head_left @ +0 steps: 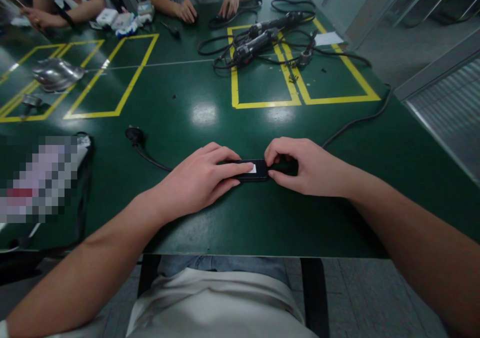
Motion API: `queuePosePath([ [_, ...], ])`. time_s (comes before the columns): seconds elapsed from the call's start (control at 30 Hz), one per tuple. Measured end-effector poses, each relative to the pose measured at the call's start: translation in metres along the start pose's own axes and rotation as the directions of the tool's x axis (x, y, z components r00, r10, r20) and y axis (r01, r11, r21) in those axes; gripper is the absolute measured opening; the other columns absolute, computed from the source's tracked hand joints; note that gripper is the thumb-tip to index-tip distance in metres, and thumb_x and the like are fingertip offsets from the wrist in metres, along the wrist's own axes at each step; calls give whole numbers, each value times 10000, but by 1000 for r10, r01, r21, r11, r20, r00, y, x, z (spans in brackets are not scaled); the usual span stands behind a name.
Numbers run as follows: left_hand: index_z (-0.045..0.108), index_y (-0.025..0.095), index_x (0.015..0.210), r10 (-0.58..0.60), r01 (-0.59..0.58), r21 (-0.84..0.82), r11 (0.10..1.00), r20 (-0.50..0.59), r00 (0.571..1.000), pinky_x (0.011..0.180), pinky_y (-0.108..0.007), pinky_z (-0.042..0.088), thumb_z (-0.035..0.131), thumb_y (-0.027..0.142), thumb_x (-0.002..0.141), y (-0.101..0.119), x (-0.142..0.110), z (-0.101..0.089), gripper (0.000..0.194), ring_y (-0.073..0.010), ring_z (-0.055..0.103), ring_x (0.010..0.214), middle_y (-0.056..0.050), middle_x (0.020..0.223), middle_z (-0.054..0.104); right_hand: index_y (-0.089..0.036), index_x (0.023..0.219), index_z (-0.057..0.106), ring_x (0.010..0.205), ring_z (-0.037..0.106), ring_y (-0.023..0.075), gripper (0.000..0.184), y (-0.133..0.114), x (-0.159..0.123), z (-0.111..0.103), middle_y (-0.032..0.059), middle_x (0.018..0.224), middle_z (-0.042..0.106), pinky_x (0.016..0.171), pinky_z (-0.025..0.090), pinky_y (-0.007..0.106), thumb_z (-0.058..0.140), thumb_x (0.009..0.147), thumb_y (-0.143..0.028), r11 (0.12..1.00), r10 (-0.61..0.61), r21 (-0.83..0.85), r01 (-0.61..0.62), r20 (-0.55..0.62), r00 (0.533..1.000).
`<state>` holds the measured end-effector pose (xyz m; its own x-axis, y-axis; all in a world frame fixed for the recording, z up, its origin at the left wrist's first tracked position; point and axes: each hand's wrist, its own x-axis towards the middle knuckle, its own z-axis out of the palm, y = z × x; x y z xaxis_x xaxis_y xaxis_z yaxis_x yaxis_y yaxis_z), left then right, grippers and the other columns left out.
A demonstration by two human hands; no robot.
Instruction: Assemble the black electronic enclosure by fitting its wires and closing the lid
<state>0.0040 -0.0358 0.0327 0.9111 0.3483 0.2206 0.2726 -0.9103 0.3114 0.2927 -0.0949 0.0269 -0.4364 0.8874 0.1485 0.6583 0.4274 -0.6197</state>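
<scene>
A slim black power adapter (261, 171) with a small white label lies on the green table between my hands. My left hand (202, 175) grips it from the left, its index finger on the label and its thumb along the near edge. At the adapter's right end, my right hand (300, 165) pinches a black cable end (283, 166) between thumb and curled fingers. Whether that end sits fully in the adapter is hidden. From beneath my left hand a black cord runs left to a power plug (135, 135). Another black cord (356, 123) leads off behind my right hand.
Black corded tools (258, 43) lie tangled across yellow taped boxes at the back right. A shiny metal part (58, 73) rests at the far left, and a blurred-out flat item (41, 178) nearer me. Across the table, a person's hands (187, 12) rest near cables; another person sits farther left.
</scene>
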Motion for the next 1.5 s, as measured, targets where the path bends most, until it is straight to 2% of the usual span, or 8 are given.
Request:
queuePosePath([
  [0.3, 525, 190, 1638, -139, 134, -142, 981, -21, 990, 1090, -459, 588, 590, 324, 1122, 3, -1, 1, 537, -279, 714, 1199, -137, 1343, 772, -240, 912, 649, 814, 666, 223, 77, 2, -1, 2, 39, 900, 736, 762, 486, 344, 686, 847, -219, 1000, 3, -16, -3, -7, 1000],
  [0.43, 619, 200, 1483, -302, 277, -203, 939, -103, 948, 1038, -422, 605, 611, 330, 1083, 3, 2, 0, 420, -259, 739, 1136, -111, 1311, 779, -239, 920, 653, 804, 660, 219, 92, 1, -1, 3, 44, 917, 747, 757, 487, 341, 703, 846, -219, 1000, 0, -19, -1, -23, 1000],
  [0.6, 717, 207, 1239, -452, 446, -76, 892, -126, 883, 1010, -460, 606, 666, 308, 1032, -7, 5, 2, 236, -282, 728, 1102, -92, 1191, 790, -233, 921, 656, 777, 645, 201, 63, -1, 0, 3, 37, 886, 736, 716, 474, 320, 697, 875, -219, 1000, 0, -5, 0, -2, 1000],
  [0.77, 777, 204, 1155, -323, 326, -5, 945, -140, 936, 1113, -502, 565, 602, 290, 1068, -10, 3, 0, 214, -304, 693, 1262, -129, 1394, 742, -230, 913, 670, 712, 613, 177, 33, -3, 1, 3, 18, 823, 719, 672, 453, 311, 695, 914, -251, 1000, 11, 23, -11, 5, 1000],
  [0.83, 779, 191, 1107, -274, 275, -10, 961, -136, 952, 1038, -456, 583, 616, 319, 1067, -8, 2, -4, 212, -285, 716, 1164, -127, 1282, 757, -228, 902, 680, 696, 606, 171, 35, -4, 2, 2, 14, 803, 714, 666, 449, 312, 690, 921, -256, 1000, 14, 20, -14, 8, 1000],
  [0.93, 746, 193, 1066, -228, 227, -57, 972, -6, 974, 833, -345, 561, 651, 312, 1046, -4, 1, -9, 155, -220, 721, 919, -66, 1033, 759, -231, 884, 690, 679, 595, 167, 24, -5, 2, 2, 7, 780, 709, 660, 441, 314, 701, 901, -245, 1000, 23, 13, -23, 5, 1000],
  [1.13, 680, 198, 1045, -234, 240, -80, 967, 83, 969, 720, -297, 481, 611, 226, 1056, -1, 1, -7, 75, -184, 667, 794, -41, 975, 733, -228, 883, 694, 673, 592, 157, 22, -5, 2, 5, 5, 790, 712, 649, 432, 304, 699, 886, -249, 999, 27, 37, -26, -21, 999],
  [1.5, 664, 194, 999, -232, 231, -130, 964, 12, 973, 764, -306, 496, 606, 226, 1031, 0, 1, -11, 73, -179, 643, 783, -22, 915, 699, -224, 885, 708, 621, 549, 153, 42, -5, -2, 3, -4, 725, 673, 615, 415, 305, 693, 908, -257, 998, 26, 54, -24, -40, 999],
])
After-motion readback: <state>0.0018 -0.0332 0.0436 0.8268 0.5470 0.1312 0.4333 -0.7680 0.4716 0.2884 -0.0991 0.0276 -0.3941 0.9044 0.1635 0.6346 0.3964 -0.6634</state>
